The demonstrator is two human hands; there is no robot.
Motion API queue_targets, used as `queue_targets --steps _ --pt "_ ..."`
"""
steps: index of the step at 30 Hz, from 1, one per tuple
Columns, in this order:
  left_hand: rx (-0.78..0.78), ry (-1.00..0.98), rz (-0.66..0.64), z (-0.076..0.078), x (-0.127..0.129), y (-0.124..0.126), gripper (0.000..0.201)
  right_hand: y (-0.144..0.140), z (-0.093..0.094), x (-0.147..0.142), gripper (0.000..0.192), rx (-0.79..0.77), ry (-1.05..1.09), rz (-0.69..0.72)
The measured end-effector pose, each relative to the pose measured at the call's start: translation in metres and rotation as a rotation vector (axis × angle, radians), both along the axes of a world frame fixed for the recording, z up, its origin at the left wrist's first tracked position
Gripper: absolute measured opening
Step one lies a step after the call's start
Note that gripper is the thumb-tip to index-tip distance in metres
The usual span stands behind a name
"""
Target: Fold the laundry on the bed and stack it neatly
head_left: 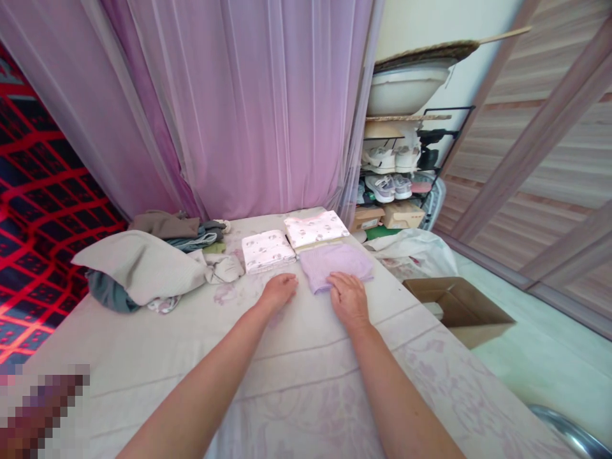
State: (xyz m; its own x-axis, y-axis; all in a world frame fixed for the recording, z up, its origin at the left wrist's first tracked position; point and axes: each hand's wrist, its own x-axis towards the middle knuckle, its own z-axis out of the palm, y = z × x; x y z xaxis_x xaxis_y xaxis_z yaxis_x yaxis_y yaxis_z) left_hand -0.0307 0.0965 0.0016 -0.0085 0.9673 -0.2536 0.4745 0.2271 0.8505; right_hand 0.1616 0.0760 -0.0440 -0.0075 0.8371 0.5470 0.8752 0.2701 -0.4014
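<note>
Right hand (350, 298) is resting loose fingers on lilac cloth (329, 262), left hand (280, 292) lying half-curled nearby — a cardboard box (471, 298) is holding something white (434, 310).

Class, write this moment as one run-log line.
left hand: near purple cloth, nothing seen held | right hand: on purple cloth | patterned cloths: beyond hands | clothes heap: left

Purple curtain (268, 115); cardboard box (459, 303) on floor (564, 363); white basin (408, 92) (shoes (381, 159) below).

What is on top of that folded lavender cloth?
The right hand overlaps the near edge of the lavender cloth; nothing else shows on top. The part behind the hand, and whatever lies beneath the cloth, is covered.
</note>
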Motion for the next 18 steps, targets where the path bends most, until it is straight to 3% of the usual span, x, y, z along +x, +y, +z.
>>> queue_targets --steps 3,7,14,18 --pt "-0.062 -0.059 0.012 -0.004 0.023 0.035 0.023 0.008 -0.005 0.01 0.034 -0.027 0.047 -0.028" --pt "-0.111 -0.08 0.006 -0.008 0.037 0.057 0.021 0.011 -0.007 0.013 0.035 -0.035 0.083 -0.021" --pt "0.01 -0.079 0.093 -0.015 0.058 0.059 0.017 0.009 -0.002 0.009 0.033 -0.025 0.12 -0.044" --pt "-0.015 -0.036 0.108 -0.019 0.06 0.056 0.019 0.007 0.0 0.007 0.03 -0.046 0.134 -0.043"
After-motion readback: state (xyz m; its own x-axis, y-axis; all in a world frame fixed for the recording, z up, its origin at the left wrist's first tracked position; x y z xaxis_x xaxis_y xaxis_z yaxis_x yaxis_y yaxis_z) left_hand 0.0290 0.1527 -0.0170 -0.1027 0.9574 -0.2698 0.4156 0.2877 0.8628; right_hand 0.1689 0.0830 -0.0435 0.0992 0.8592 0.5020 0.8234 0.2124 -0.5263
